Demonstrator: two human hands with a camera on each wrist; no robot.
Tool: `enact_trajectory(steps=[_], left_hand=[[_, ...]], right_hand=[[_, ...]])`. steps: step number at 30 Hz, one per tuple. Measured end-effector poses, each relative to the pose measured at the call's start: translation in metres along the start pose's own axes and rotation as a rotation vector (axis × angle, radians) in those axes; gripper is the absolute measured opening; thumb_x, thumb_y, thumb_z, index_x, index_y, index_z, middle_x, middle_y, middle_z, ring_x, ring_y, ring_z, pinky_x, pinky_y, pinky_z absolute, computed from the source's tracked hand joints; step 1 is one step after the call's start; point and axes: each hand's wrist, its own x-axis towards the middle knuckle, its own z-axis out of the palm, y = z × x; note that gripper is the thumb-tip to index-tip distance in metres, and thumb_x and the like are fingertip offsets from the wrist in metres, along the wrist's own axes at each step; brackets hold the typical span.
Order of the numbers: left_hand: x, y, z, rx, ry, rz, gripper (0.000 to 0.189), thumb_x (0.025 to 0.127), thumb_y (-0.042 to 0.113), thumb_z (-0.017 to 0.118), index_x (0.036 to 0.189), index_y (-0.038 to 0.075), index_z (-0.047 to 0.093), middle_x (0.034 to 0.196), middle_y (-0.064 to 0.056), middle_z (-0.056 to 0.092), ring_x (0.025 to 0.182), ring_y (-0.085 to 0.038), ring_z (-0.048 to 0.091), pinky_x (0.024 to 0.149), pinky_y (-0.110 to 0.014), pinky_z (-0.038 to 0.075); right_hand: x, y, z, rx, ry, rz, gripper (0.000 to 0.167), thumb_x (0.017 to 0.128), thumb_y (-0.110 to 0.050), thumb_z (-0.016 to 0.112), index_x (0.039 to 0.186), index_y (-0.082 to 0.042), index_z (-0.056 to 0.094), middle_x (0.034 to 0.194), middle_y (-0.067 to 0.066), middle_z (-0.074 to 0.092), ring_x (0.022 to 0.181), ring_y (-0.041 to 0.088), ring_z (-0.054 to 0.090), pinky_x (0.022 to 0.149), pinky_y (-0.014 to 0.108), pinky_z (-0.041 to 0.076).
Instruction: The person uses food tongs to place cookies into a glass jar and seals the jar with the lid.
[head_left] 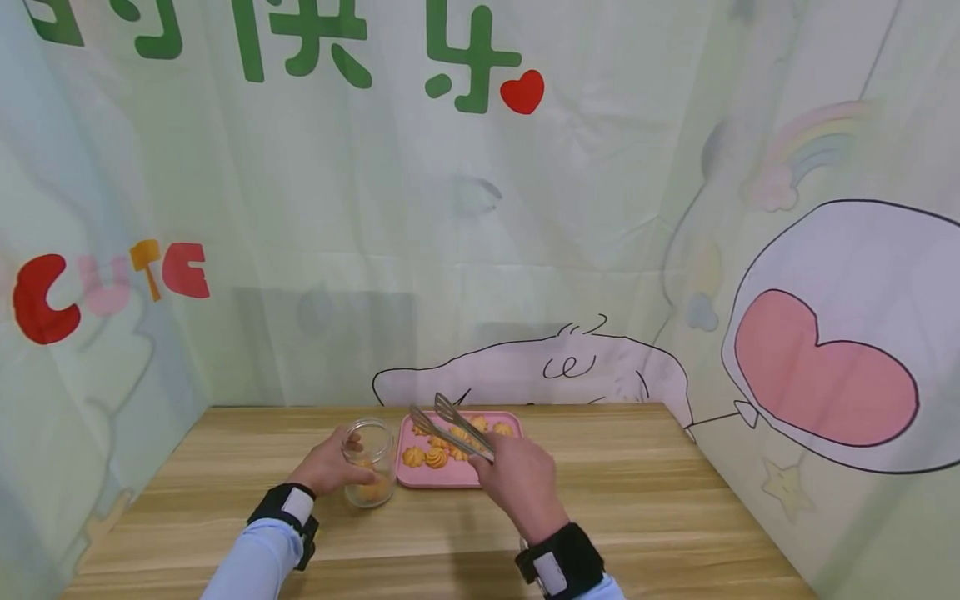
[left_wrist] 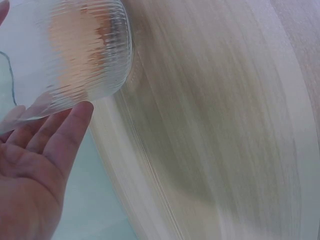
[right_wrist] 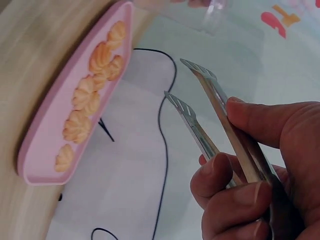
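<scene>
A clear glass jar stands at the left of the pink tray, with its open top showing in the head view. My left hand grips its side, fingers and thumb around the glass; something orange-brown, like cookies, shows through the ribbed wall. In my right hand are metal tongs, raised above the tray. Their two tips are apart and hold nothing. Several swirled golden cookies lie on the tray.
A wooden table carries the jar and tray. Behind and beside it hang printed cloth walls with green characters, a red heart and a balloon drawing. Each wrist wears a black strap.
</scene>
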Motion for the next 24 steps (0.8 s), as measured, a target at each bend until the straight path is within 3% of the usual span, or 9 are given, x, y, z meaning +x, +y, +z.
enact_trajectory(steps=[5, 12, 24], left_hand=[[-0.002, 0.001, 0.0, -0.004, 0.003, -0.012, 0.08, 0.077, 0.015, 0.094, 0.137, -0.009, 0.048, 0.137, -0.032, 0.06, 0.123, -0.05, 0.059, 0.105, -0.063, 0.048], [-0.004, 0.004, 0.0, -0.006, -0.002, -0.021, 0.08, 0.078, 0.016, 0.093, 0.139, -0.009, 0.047, 0.139, -0.033, 0.058, 0.126, -0.052, 0.056, 0.106, -0.065, 0.047], [-0.001, -0.001, 0.001, -0.001, 0.007, -0.023, 0.079, 0.078, 0.016, 0.093, 0.139, -0.008, 0.047, 0.138, -0.032, 0.06, 0.126, -0.051, 0.057, 0.106, -0.064, 0.047]], right_hand=[[0.002, 0.005, 0.015, -0.019, -0.066, 0.053, 0.035, 0.092, -0.037, 0.082, 0.115, -0.011, 0.081, 0.076, -0.002, 0.063, 0.062, 0.015, 0.051, 0.052, 0.03, 0.039], [0.003, 0.01, 0.034, -0.079, -0.106, 0.063, 0.025, 0.091, -0.038, 0.083, 0.088, -0.015, 0.076, 0.067, -0.003, 0.056, 0.059, 0.016, 0.051, 0.053, 0.032, 0.039], [-0.001, 0.015, 0.055, -0.104, -0.071, 0.004, 0.023, 0.089, -0.034, 0.084, 0.087, -0.013, 0.075, 0.066, -0.002, 0.057, 0.059, 0.015, 0.051, 0.053, 0.035, 0.043]])
